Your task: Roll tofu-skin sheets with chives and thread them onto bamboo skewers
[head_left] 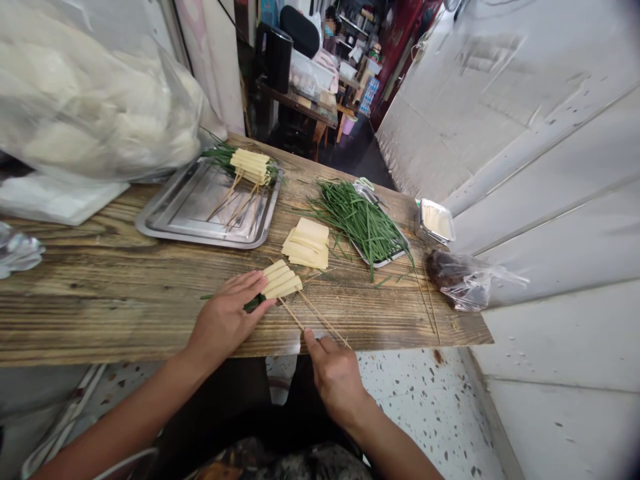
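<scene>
Nearest me, right hand [336, 375] at the front edge of the wooden surface [125, 293], grip narrow, fingertips pinched on the near ends of two thin skewers [314, 316]. The skewers run up-left into a row of pale rolls [283, 280]. Left hand [226, 321] lies flat on the surface, grip wide, fingertips touching the near-left side of the rolls, with green stalks poking out under the fingers.

Just behind the rolls: a stack of pale sheets [306, 244]. Right of it, a pile of chives [361, 220] on a small tray [385, 261]. Beyond that, a small tin [436, 222] and a dark plastic bag [465, 280] at the right end.

Far left: a steel tray [195, 217] holding skewered rolls [250, 167], and a big clear bag [90, 100]. A person [330, 27] stands far back.
</scene>
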`<action>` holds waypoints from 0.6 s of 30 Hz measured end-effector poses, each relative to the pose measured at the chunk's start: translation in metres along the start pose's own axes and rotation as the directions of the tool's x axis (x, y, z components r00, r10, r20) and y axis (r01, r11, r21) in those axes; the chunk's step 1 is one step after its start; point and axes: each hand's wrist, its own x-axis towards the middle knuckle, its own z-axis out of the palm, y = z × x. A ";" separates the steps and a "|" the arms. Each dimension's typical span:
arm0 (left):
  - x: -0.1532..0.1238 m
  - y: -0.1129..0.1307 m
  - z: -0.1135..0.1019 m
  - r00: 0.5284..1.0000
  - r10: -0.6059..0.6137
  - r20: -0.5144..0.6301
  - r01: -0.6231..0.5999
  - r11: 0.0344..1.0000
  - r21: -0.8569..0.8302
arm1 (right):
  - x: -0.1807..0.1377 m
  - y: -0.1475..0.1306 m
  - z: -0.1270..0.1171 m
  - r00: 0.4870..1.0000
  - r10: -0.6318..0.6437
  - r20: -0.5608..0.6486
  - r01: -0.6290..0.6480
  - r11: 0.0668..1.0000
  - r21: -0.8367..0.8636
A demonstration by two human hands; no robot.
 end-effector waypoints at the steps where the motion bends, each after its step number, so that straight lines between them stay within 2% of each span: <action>1: 0.000 0.000 0.000 1.000 0.009 -0.012 -0.009 1.000 0.002 | 0.001 0.000 -0.001 1.000 -0.001 0.004 0.001 1.000 -0.007; 9: -0.002 -0.004 0.001 1.000 -0.013 0.011 0.013 1.000 -0.002 | 0.006 0.000 -0.003 0.999 0.009 0.042 -0.011 0.998 0.059; 18: -0.004 -0.006 0.001 0.998 0.065 -0.008 -0.065 0.996 0.055 | 0.019 -0.003 -0.005 1.000 0.008 0.022 -0.009 0.999 0.050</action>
